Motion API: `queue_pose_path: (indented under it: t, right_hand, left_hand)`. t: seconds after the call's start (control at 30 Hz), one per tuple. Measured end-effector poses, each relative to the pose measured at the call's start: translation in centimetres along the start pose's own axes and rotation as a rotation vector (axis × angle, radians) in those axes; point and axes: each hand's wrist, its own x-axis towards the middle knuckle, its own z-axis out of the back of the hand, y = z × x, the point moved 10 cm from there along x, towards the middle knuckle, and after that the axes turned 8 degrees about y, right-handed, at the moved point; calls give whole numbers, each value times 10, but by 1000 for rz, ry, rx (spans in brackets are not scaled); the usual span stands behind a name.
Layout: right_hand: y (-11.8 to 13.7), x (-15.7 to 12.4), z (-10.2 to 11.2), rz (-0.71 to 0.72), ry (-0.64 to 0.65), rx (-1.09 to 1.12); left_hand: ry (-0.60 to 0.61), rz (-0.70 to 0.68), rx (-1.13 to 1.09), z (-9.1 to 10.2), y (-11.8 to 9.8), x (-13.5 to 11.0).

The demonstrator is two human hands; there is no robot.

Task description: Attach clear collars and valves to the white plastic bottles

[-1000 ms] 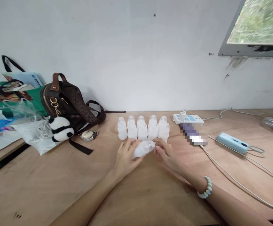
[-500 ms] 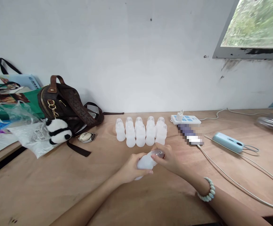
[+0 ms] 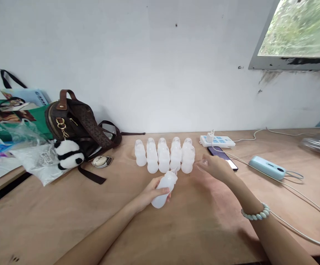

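Observation:
My left hand (image 3: 151, 193) is wrapped round a white translucent bottle (image 3: 165, 186), tilted with its nozzle pointing up and away. My right hand (image 3: 217, 167) hovers to the right of it, fingers pinched on a small clear cap (image 3: 204, 161) that is hard to make out. Just behind stand several identical capped bottles (image 3: 164, 154) in two rows on the wooden table (image 3: 66, 213). A bead bracelet (image 3: 256, 213) circles my right wrist.
A phone (image 3: 222, 156), a white power strip (image 3: 217, 140) and a light blue power bank (image 3: 267, 167) with trailing cables lie right of the bottles. At the left are a brown handbag (image 3: 77, 123) with a panda charm (image 3: 67, 152), a plastic bag (image 3: 38, 158) and a small watch-like gadget (image 3: 102, 161).
My right hand has left the bottle's top and moved right, taking the clear cap with it. My left hand has drawn the bottle slightly nearer and tilted it more upright.

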Motion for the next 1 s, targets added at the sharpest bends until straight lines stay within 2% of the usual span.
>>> queue_pose_path:
  t: [0.1, 0.2, 0.27, 0.33, 0.4, 0.43, 0.5, 0.53, 0.63, 0.73, 0.83, 1.0]
  right_hand:
    - [-5, -1, -24, -46, 152, -125]
    - [-2, -5, -23, -61, 161, -208]
    - [0, -7, -7, -86, 62, -245]
    - [9, -11, 12, -54, -116, -189]
    - [28, -19, 21, 111, -251, 9]
    - [39, -23, 19, 224, -267, 132]
    - [60, -34, 7, 413, -232, 318]
    - [68, -39, -1, 461, -206, 357]
    - [90, -52, -29, 551, -73, 406]
    - [104, -60, -53, 561, 84, 414]
    - [105, -60, -62, 495, 129, 415]
    - [100, -59, -61, 450, 107, 492]
  left_hand:
    - [-65, -35, 48, 8, -4, 0]
    - [-134, -63, 126, 12, -7, -1]
    - [-200, -94, 201, 15, -13, -2]
    - [-275, -131, 282, 18, -21, -5]
    - [-338, -156, 348, 19, -28, -9]
    - [-363, -162, 397, 18, -31, -12]
    - [-410, -162, 551, 16, -38, -17]
    - [-435, -156, 659, 14, -42, -19]
    - [-465, -149, 1005, 3, -50, -23]
    - [-414, -185, 1226, -12, -51, -23]
    - [-366, -166, 1287, -17, -50, -20]
    - [-304, -102, 1169, -11, -52, -16]
